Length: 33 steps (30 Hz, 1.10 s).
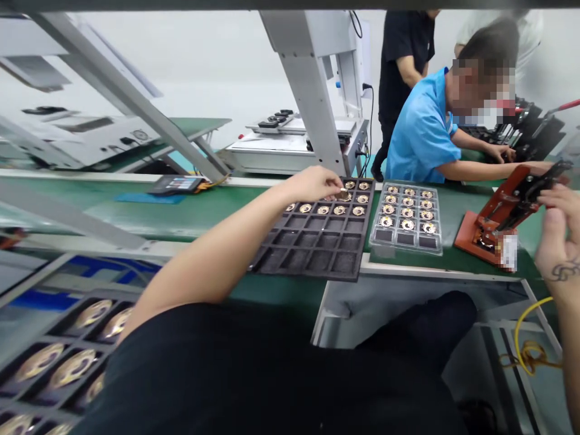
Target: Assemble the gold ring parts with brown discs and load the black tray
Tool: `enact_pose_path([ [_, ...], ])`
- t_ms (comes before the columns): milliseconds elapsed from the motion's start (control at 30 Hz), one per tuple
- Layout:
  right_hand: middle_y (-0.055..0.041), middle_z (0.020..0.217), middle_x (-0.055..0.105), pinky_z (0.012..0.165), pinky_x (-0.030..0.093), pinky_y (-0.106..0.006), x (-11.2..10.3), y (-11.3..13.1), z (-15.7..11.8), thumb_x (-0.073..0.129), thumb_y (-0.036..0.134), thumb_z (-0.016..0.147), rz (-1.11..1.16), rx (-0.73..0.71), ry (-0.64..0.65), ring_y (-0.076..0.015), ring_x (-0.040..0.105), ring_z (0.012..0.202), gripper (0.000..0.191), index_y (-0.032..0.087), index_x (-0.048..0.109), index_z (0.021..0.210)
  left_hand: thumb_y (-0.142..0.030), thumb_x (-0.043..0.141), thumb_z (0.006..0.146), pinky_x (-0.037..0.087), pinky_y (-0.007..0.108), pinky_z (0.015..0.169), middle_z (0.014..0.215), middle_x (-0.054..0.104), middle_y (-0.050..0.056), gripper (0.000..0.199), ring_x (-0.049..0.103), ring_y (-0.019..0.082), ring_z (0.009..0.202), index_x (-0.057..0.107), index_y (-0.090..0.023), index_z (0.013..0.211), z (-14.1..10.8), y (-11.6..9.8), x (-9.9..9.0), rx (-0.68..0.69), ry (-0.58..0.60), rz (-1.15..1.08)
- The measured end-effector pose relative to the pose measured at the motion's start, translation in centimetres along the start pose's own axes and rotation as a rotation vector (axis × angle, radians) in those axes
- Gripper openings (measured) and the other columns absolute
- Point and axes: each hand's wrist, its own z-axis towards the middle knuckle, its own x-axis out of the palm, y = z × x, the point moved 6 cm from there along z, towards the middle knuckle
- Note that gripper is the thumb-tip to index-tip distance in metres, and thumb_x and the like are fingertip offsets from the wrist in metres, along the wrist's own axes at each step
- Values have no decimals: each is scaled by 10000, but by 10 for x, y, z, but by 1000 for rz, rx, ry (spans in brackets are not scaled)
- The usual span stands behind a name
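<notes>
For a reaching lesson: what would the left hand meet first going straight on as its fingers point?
The left hand would probably meet a gold disc in the dark tray's right-hand column, past the small piece it seems to pinch; hand height is unclear.

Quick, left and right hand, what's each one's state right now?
Left hand: closed, fingertips pinching a small gold part at the black tray.
Right hand: at the orange press; can't tell whether it grips.

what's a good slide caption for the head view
Left hand pinching a gold-coloured part over a black tray, right hand at a red bench fixture.
</notes>
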Motion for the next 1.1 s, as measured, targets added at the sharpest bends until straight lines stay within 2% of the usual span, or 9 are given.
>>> enact_pose_path([
  [100,-202,1541,675,1275,469,-503,2,11,-9,621,326,1072,59,-56,26,-331,606,1506,472,132,690,1497,-280,668,862,516,264,736,802,823,32,234,759,204,752,834,-181,995,6,-1,46,35,135,70],
  [267,-132,1626,614,1143,590,-557,-16,9,-41,714,399,989,46,95,91,-376,633,1470,654,259,598,1616,-272,717,814,494,268,793,896,847,65,136,753,231,854,836,-207,818,9,0,108,98,125,132],
  [467,-75,1442,757,1035,628,-628,-48,20,-120,754,502,941,-14,388,200,-384,809,1055,630,420,642,1556,-228,785,760,497,282,806,851,838,62,63,745,238,815,831,-240,719,18,3,125,175,179,120],
  [533,-62,1351,796,998,642,-612,-55,26,-139,736,515,956,-5,458,236,-372,809,999,558,446,671,1506,-240,774,788,510,298,871,899,841,69,76,750,247,870,848,-239,775,34,-16,125,236,159,104],
  [633,-75,1306,809,979,654,-561,-61,34,-154,697,490,1000,34,552,282,-333,804,1006,477,387,689,1466,-267,726,882,512,327,975,1023,841,77,153,746,256,997,869,-238,926,62,-67,138,357,120,64],
  [733,-91,1278,817,1020,649,-508,-67,43,-156,684,458,1029,49,575,299,-302,807,1047,445,321,691,1452,-278,682,957,510,349,1012,1071,823,99,193,737,264,1053,865,-221,981,85,-127,168,452,100,45],
  [833,-89,1242,829,1028,658,-481,-81,49,-160,692,453,1032,5,572,286,-297,821,1052,405,303,718,1407,-368,759,932,521,363,952,975,793,147,230,738,301,1013,833,-173,836,98,-164,200,454,88,72],
  [967,-76,1191,846,1002,683,-479,-107,53,-180,699,459,1025,-60,606,261,-311,839,1028,370,313,740,1362,-469,857,839,506,329,794,758,723,120,377,729,284,854,725,-174,644,108,-170,225,394,87,88],
  [1100,-71,1175,854,955,706,-456,-125,56,-199,704,470,1021,-88,667,230,-319,844,1040,323,323,765,1301,-476,880,790,455,301,673,568,610,32,416,655,223,677,648,-211,569,115,-160,230,340,109,41],
])
